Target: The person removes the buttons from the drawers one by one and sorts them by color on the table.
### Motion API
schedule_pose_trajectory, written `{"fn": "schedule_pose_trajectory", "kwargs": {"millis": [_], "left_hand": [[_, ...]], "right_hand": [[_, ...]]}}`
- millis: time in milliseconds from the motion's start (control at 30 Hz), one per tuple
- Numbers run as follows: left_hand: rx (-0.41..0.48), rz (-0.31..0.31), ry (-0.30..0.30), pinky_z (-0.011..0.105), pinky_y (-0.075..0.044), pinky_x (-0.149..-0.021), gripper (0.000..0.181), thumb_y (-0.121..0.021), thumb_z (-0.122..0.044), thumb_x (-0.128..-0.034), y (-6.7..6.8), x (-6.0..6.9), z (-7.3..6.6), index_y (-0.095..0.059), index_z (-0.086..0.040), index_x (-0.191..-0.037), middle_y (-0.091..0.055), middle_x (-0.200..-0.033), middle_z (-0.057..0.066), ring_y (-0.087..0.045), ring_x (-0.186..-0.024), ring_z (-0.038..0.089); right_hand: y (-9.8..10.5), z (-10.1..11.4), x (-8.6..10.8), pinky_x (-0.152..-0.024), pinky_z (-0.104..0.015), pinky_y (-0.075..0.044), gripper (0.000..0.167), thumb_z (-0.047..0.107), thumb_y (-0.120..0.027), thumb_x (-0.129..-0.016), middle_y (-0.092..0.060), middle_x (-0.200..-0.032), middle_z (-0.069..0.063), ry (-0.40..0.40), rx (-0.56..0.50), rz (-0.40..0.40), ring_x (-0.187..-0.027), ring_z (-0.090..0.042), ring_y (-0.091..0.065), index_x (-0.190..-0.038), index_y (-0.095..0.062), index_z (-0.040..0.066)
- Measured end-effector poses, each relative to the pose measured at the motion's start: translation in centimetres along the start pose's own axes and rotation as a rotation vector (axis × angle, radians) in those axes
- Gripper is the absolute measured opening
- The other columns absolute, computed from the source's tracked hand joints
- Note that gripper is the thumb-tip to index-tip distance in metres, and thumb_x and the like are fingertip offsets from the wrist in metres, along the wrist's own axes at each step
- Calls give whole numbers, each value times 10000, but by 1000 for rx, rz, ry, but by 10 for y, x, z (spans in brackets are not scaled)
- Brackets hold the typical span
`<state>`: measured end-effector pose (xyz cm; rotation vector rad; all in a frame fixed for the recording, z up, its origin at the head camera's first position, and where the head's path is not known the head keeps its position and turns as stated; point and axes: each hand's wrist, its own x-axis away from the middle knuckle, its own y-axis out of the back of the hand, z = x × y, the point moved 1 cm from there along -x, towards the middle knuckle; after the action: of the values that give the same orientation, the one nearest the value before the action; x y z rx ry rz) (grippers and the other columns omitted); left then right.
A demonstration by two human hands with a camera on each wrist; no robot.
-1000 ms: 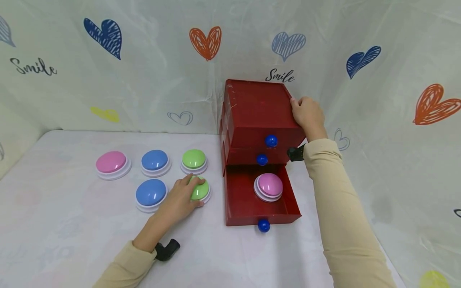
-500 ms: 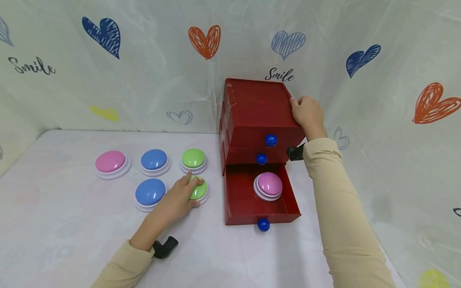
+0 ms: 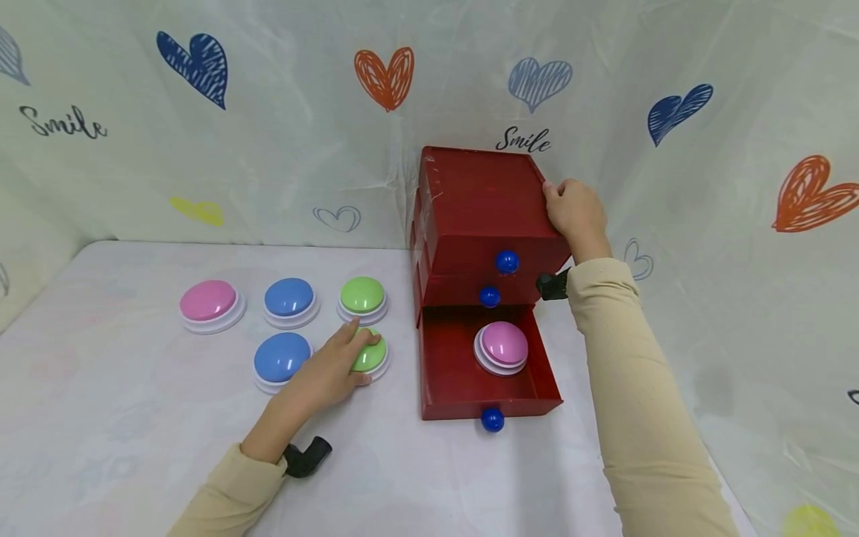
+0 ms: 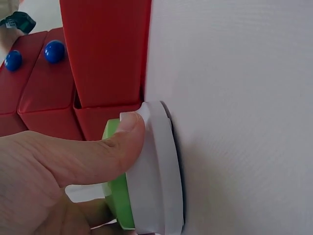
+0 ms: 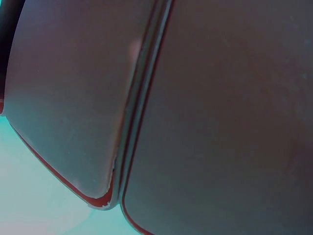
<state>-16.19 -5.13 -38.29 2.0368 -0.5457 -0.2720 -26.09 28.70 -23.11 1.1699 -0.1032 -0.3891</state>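
Observation:
In the head view my left hand point(image 3: 327, 377) holds a green dome push button point(image 3: 370, 354) on a white base. The left wrist view has the thumb point(image 4: 129, 128) on the button's white rim point(image 4: 159, 171), with fingers on its far side. Its base is at the tabletop. My right hand point(image 3: 577, 216) grips the upper right edge of a red drawer cabinet point(image 3: 486, 190); its fingers are mostly hidden. The cabinet's bottom drawer point(image 3: 450, 384) is pulled out, with a pink push button point(image 3: 505, 344) inside. Only dark cabinet panels point(image 5: 220, 117) fill the right wrist view.
Left of the cabinet stand another green button point(image 3: 362, 296), two blue ones, the rear blue button point(image 3: 288, 298) and the front blue button point(image 3: 280, 358), and a pink button point(image 3: 208, 302). Blue knobs point(image 3: 493, 420) front the drawers. A heart-printed sheet point(image 3: 288, 149) hangs behind the white table point(image 3: 134, 418).
My left hand and the green button it holds have shifted slightly left from a second ago. The right hand, cabinet and drawer look unmoved.

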Motion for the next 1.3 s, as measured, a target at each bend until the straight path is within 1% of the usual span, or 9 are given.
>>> {"fn": "schedule_pose_trajectory", "kwargs": {"millis": [133, 467, 733, 900, 1033, 1200, 1300], "left_hand": [[-3, 5, -3, 577, -392, -972, 486, -693, -100, -811, 1, 0, 0, -488, -132, -1250, -272, -1472, 269, -315, -1326, 446], [13, 0, 28, 585, -404, -954, 513, -709, -111, -800, 1, -2, -1, -480, -154, -1258, -276, -1473, 259, -351, -1303, 447], [-20, -21, 37, 584, -435, -917, 536, -727, -142, -787, 2, -1, -5, -478, -165, -1262, -327, -1450, 242, -382, -1282, 434], [-25, -49, 33, 563, -426, -948, 542, -725, -164, -796, 6, 0, -16, -492, -139, -1285, -378, -1427, 221, -391, -1283, 413], [-35, -89, 0, 515, -444, -953, 514, -698, -199, -829, 9, 0, -27, -501, -114, -1296, -446, -1386, 183, -441, -1252, 373], [-10, -130, -29, 477, -478, -923, 471, -664, -212, -858, 14, -2, -42, -510, -123, -1294, -519, -1331, 121, -494, -1214, 320], [-1, -160, -61, 459, -482, -926, 446, -658, -202, -862, 15, -5, -51, -525, -128, -1281, -550, -1301, 100, -512, -1204, 296]], "right_hand": [[0, 1, 0, -593, -312, -380, 478, 409, -292, -991, -528, -867, -147, 3, -4, 1, -781, -269, -510, -1019, -545, 4], [0, 0, 0, -581, -299, -397, 480, 413, -289, -990, -536, -861, -149, -4, -11, 5, -769, -263, -523, -1026, -545, 9], [1, 1, 0, -583, -298, -393, 476, 414, -294, -990, -539, -866, -147, -4, -15, 6, -769, -262, -522, -1025, -546, 12], [2, 1, 0, -578, -300, -383, 464, 416, -299, -988, -525, -838, -135, 1, -13, 9, -760, -261, -513, -990, -537, 19], [2, 0, 0, -590, -314, -382, 462, 411, -298, -989, -523, -849, -141, 6, -14, 5, -773, -269, -509, -984, -535, 14], [1, 0, 0, -611, -332, -405, 479, 407, -295, -989, -542, -894, -165, 9, -9, 5, -793, -286, -521, -1013, -540, -3], [1, -1, -1, -614, -337, -408, 480, 406, -297, -989, -546, -898, -170, 11, -6, 2, -795, -290, -523, -1015, -541, -6]]}}
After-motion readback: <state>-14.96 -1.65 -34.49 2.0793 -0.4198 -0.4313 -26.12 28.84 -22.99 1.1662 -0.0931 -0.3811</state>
